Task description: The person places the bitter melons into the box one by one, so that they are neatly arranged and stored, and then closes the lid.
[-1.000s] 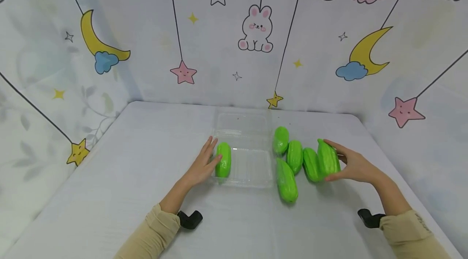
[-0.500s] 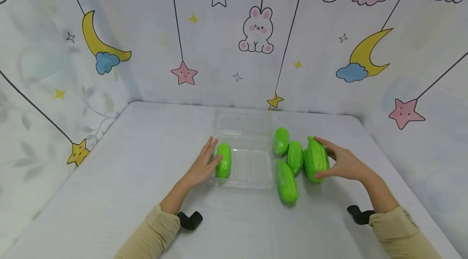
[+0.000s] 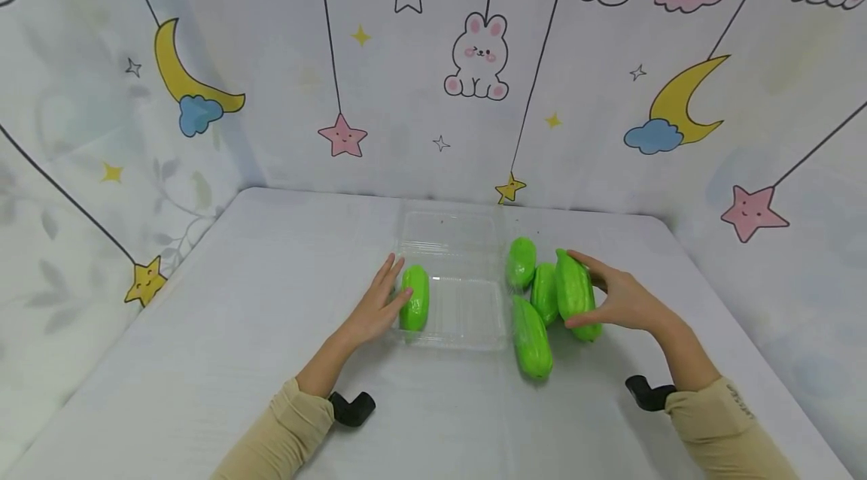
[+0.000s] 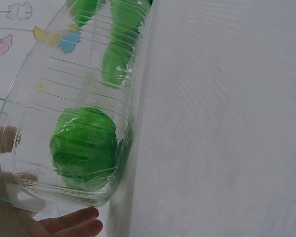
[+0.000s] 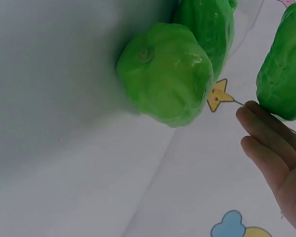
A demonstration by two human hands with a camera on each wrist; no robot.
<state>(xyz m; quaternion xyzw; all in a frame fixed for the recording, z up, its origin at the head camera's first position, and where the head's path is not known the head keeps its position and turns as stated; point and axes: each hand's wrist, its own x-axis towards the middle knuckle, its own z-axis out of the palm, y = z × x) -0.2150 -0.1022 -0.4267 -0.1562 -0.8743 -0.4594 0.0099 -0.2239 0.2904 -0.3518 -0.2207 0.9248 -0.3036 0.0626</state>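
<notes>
In the head view my right hand point(image 3: 626, 303) holds a plump, ribbed green gourd-like vegetable point(image 3: 574, 286) between thumb and fingers. The right wrist view shows this vegetable point(image 5: 286, 64) lifted off the table, against the fingers. Beneath it another green vegetable point(image 3: 592, 332) lies partly hidden. A clear plastic box point(image 3: 467, 314) with its lid folded back stands mid-table, with one green vegetable point(image 3: 416, 299) inside at the left end. Against the box's left wall rests my left hand point(image 3: 371, 311), its fingers extended; the left wrist view shows some of its fingers through the plastic.
Several more green vegetables lie right of the box: one at the back point(image 3: 521, 262), one in the middle point(image 3: 544, 292) and one nearer the front point(image 3: 532, 341). A cartoon-printed cloth point(image 3: 406, 74) hangs behind the white table point(image 3: 257, 299).
My right hand has moved left with the green vegetable, from the right side of the neighbouring one to over it, closer to the box. The left hand has stayed in place.
</notes>
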